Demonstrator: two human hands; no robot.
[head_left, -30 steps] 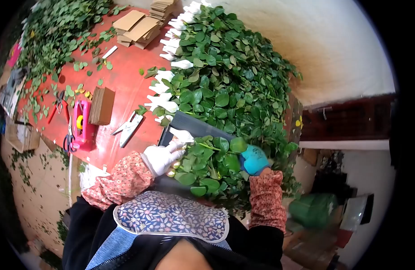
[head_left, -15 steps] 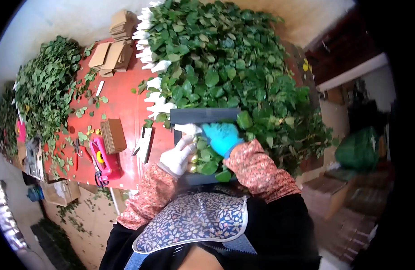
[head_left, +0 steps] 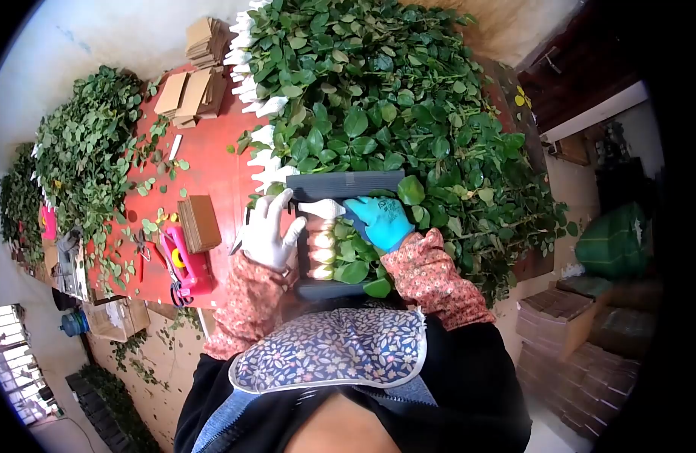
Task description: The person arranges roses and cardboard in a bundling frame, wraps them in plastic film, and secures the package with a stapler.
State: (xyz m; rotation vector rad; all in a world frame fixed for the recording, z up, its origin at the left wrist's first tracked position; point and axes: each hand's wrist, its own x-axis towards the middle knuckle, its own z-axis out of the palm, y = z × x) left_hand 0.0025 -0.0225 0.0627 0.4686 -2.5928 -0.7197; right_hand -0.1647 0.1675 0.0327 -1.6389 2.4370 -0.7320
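Note:
A dark ribbed tray (head_left: 346, 183) lies in front of me with a row of pale pink rose buds (head_left: 321, 254) and green leaves inside. Along its far side rests a rose bud in a white sleeve (head_left: 321, 208). My right hand (head_left: 382, 221), in a blue glove, lies with fingers stretched out beside the sleeved bud's stem end. White-gloved, my left hand (head_left: 269, 234) is at the tray's left edge, fingers apart. It covers most of the stapler (head_left: 236, 243), of which a dark tip shows.
A large heap of leafy stems (head_left: 393, 98) with white-sleeved heads fills the far side. On the red table (head_left: 208, 170) are cardboard pieces (head_left: 200, 223), a pink tape dispenser (head_left: 186, 264), red-handled pliers (head_left: 142, 257) and scissors (head_left: 180, 293). Another leafy heap (head_left: 84, 143) lies left.
My left hand has moved left and up from the buds to over the stapler, uncovering the row of buds. My right hand stays near the sleeved bud. The view has shifted slightly.

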